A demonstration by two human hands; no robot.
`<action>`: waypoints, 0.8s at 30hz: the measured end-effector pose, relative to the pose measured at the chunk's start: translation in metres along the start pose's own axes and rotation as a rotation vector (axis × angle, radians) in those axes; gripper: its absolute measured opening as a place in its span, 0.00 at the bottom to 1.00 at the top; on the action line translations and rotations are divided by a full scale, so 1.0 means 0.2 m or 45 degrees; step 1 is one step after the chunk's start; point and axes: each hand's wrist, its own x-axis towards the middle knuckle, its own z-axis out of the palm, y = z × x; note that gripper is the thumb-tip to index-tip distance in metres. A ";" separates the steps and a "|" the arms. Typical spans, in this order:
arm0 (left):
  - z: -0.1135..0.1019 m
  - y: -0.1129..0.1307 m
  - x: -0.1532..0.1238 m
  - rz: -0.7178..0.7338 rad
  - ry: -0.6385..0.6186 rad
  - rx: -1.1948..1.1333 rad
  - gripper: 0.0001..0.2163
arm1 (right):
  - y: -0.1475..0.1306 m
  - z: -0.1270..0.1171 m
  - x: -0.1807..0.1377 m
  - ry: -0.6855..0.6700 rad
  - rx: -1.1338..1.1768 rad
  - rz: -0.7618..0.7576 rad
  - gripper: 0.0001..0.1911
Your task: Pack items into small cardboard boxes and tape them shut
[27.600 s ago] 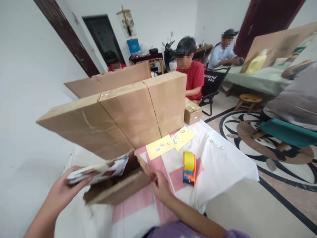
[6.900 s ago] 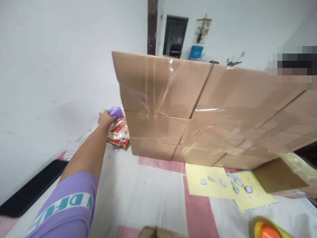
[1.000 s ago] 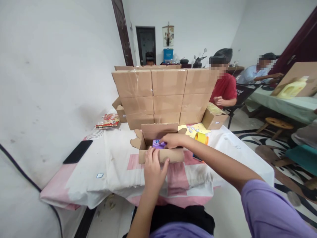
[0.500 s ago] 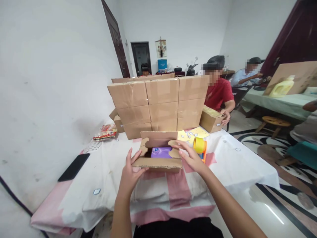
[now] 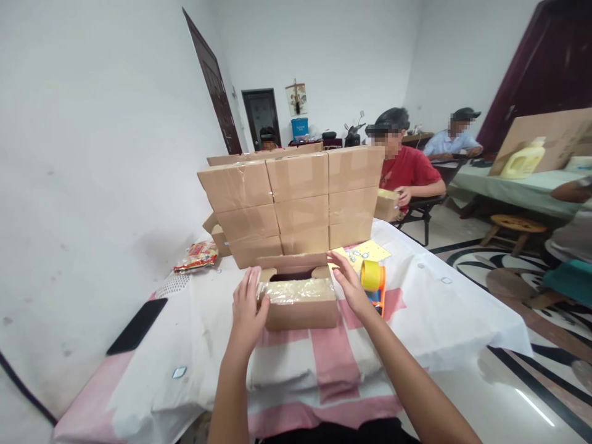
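Note:
A small cardboard box [image 5: 301, 315] stands on the table in front of me, between my hands. Its near flap leans inward and carries a strip of shiny clear packing tape [image 5: 298, 291]; the far flap [image 5: 296, 262] stands up. My left hand [image 5: 248, 302] grips the left end, its thumb by the near flap. At the right, my right hand [image 5: 348, 282] has its fingers stretched out, the tips by the far flap's corner. A tape dispenser with yellow tape [image 5: 371, 275] lies just right of that hand. The box's contents are hidden.
Stacked taped cartons [image 5: 300, 200] form a wall behind the box. A red snack bag [image 5: 198, 254] and a black phone-like slab [image 5: 137, 325] lie at left. Stickers rest on a yellow sheet [image 5: 379, 248]. A co-worker in red [image 5: 409, 169] holds another carton [image 5: 387, 206] beyond.
The near flap has swung up and inward, covering the purple packet seen before. My left hand has shifted onto the box's left end. The co-worker's carton has moved off the table's far corner.

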 end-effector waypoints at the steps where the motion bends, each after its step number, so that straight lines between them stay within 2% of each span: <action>1: -0.01 0.02 0.02 0.064 -0.063 0.081 0.27 | 0.00 0.00 0.00 -0.007 -0.028 -0.024 0.26; 5: -0.05 0.10 0.07 0.251 -0.404 0.207 0.29 | -0.03 -0.04 -0.08 -0.077 -0.265 -0.111 0.21; 7: -0.05 0.12 0.08 0.304 -0.517 0.184 0.26 | -0.03 -0.10 -0.13 0.015 -0.351 -0.124 0.20; 9: -0.03 0.14 0.07 0.318 -0.535 0.182 0.21 | 0.00 -0.19 -0.19 0.267 -0.416 -0.130 0.19; 11: -0.01 0.15 0.04 0.315 -0.510 0.219 0.21 | 0.06 -0.30 -0.21 0.603 -0.471 -0.098 0.19; 13: 0.03 0.17 0.00 0.298 -0.466 0.279 0.22 | 0.15 -0.40 -0.20 0.869 -0.427 0.044 0.25; 14: 0.05 0.19 -0.01 0.284 -0.438 0.315 0.23 | 0.20 -0.44 -0.19 0.933 -0.347 0.158 0.30; 16: 0.09 0.25 -0.03 0.246 -0.383 0.396 0.23 | 0.29 -0.49 -0.15 0.904 -0.119 0.390 0.37; 18: 0.12 0.30 -0.03 0.225 -0.362 0.473 0.24 | 0.36 -0.51 -0.13 0.730 0.024 0.502 0.36; 21: 0.15 0.37 0.00 0.215 -0.339 0.576 0.25 | 0.40 -0.49 -0.13 0.537 -0.038 0.466 0.29; 24: 0.19 0.42 0.01 0.186 -0.291 0.714 0.27 | 0.40 -0.48 -0.14 0.486 -0.119 0.427 0.28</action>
